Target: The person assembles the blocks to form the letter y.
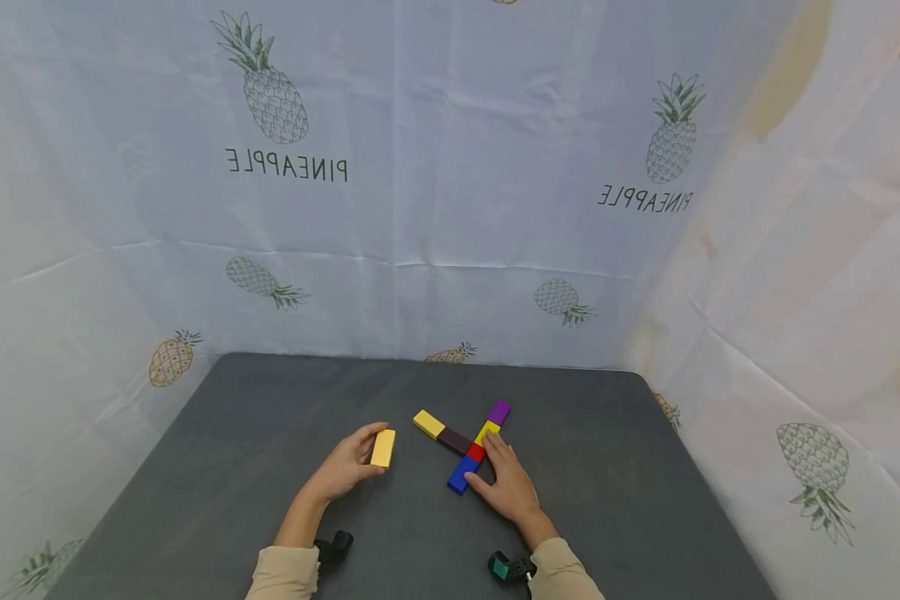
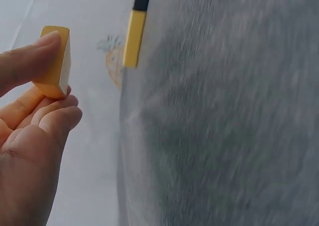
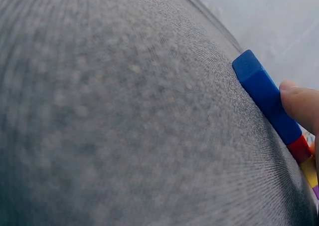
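Observation:
My left hand (image 1: 342, 471) pinches a light yellow block (image 1: 383, 449) between thumb and fingertips, held up off the table as the left wrist view shows. On the table my right hand (image 1: 512, 487) rests over a slanting row of blocks, its fingertips at a bright yellow block (image 1: 484, 432) and its thumb touching a blue block (image 3: 271, 101). Between those two lies a red block (image 1: 476, 452); a purple block (image 1: 498, 412) forms the far end. A dark brown block (image 1: 454, 441) and another light yellow block (image 1: 428, 424) branch off leftward near the red one.
The dark grey table (image 1: 615, 467) has rounded far corners. White cloth (image 1: 435, 200) printed with pineapples hangs behind it and along both sides. A black band with a device (image 1: 336, 547) is on the left wrist, another device (image 1: 512, 568) on the right.

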Available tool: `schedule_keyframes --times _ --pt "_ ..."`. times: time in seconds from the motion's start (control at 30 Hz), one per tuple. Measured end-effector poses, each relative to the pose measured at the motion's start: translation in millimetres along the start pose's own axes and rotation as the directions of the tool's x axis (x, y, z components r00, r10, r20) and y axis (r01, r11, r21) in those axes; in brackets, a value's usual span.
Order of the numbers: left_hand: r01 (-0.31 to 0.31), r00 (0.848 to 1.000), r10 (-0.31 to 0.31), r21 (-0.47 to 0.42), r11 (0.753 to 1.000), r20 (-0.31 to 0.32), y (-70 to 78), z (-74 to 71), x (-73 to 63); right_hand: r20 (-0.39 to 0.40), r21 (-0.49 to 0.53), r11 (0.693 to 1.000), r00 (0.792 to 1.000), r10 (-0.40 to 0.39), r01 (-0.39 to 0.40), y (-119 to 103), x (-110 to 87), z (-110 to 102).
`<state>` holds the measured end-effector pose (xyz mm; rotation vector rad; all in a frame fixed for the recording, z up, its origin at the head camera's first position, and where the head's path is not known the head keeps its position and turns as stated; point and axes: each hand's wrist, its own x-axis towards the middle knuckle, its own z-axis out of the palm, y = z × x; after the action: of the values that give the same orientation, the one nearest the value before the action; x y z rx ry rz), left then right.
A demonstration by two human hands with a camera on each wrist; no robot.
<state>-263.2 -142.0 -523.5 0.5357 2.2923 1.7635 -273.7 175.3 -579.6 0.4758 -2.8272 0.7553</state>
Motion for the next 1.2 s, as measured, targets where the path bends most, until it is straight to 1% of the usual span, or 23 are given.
schedule_keyframes --times 0.13,0.2,0.3,0.43,0.67,0.77,0.9,1.03,1.2 --pt "-0.023 0.997 0.024 -0.017 1.000 0.073 2.1 11.3 2.7 0.001 0.008 1.000 1.000 0.001 -0.001 0 0.0 0" --pt "-0.031 0.993 0.035 -0.036 0.999 0.115 3.5 15.9 4.1 -0.007 0.001 1.000 1.000 -0.005 0.005 0 0.1 0" --pt "-0.032 0.986 0.043 -0.069 0.997 0.160 5.2 21.9 6.1 -0.024 -0.006 1.000 1.000 -0.018 0.017 0 0.1 0" --pt "-0.004 0.978 0.023 -0.092 0.996 0.209 6.5 30.6 9.2 -0.040 -0.006 1.000 0.999 -0.030 0.030 0 -0.6 0" --pt "0.028 0.953 -0.009 -0.057 0.998 0.303 10.5 49.2 14.8 -0.022 -0.004 1.000 1.000 -0.012 0.012 -2 -0.7 -2" --pt "0.038 0.947 -0.022 -0.043 0.998 0.322 10.8 56.7 16.3 -0.015 -0.002 1.000 1.000 -0.009 0.009 -3 -0.4 -3" --pt "0.033 0.945 -0.023 -0.026 0.999 0.326 10.6 64.5 17.2 -0.015 -0.008 1.000 1.000 -0.010 0.010 -3 -0.6 -2" --pt "0.035 0.942 -0.029 -0.010 0.999 0.335 9.4 69.6 18.5 -0.018 -0.002 1.000 1.000 -0.009 0.009 -2 -1.3 -3" --pt "0.051 0.940 -0.052 0.010 0.999 0.338 10.0 73.5 20.1 -0.023 0.000 1.000 1.000 -0.018 0.018 -1 -0.2 -2"
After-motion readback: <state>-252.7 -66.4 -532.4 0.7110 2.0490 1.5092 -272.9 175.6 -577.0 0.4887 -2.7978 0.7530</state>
